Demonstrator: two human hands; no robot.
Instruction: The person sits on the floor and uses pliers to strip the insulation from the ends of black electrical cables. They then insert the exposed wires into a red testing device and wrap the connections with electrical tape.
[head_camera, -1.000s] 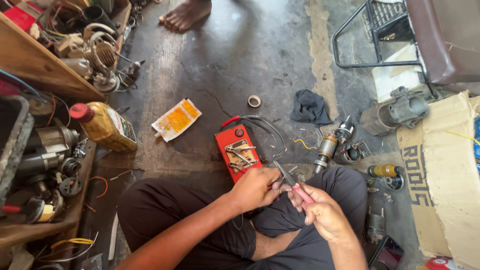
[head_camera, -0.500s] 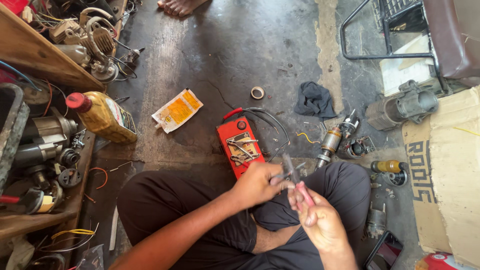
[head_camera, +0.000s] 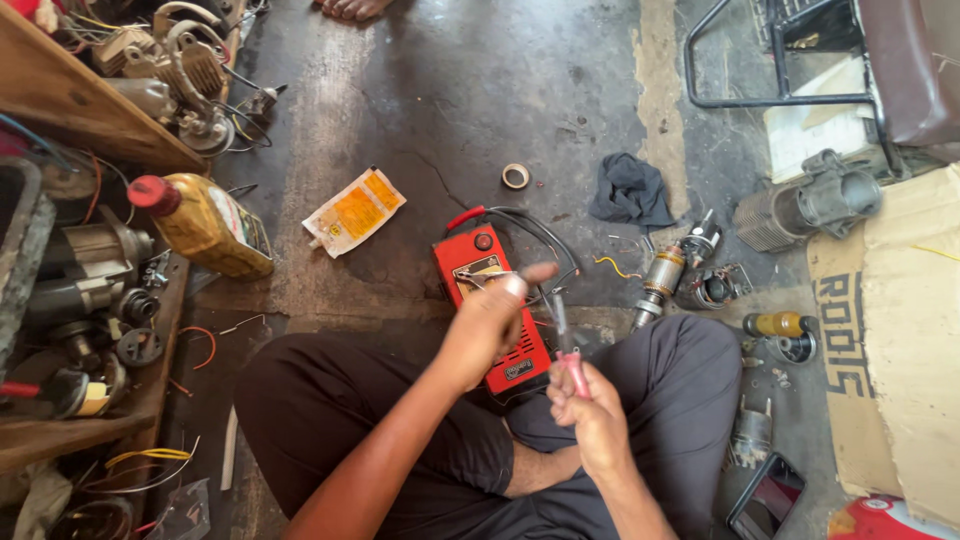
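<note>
Change: the left hand (head_camera: 490, 320) has lifted higher since a moment ago, bringing its small metal part (head_camera: 515, 285) over the red tester box (head_camera: 490, 300).
Left grip: closed on the part.
Right grip: right hand (head_camera: 590, 410) wrapped round pink-handled pliers (head_camera: 562, 345), tip up.
Count: one box, one pliers, one oil bottle (head_camera: 205, 225), one tape roll (head_camera: 515, 176).

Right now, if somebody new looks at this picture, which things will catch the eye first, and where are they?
The bright red box-shaped device on the dark floor stands out, right in front of the seated person's crossed legs. Just above it, the right hand holds pink-handled pliers upright, while the left hand is raised beside them. To the left, a yellow bottle with a red cap lies beside a wooden shelf of motor parts.
</note>
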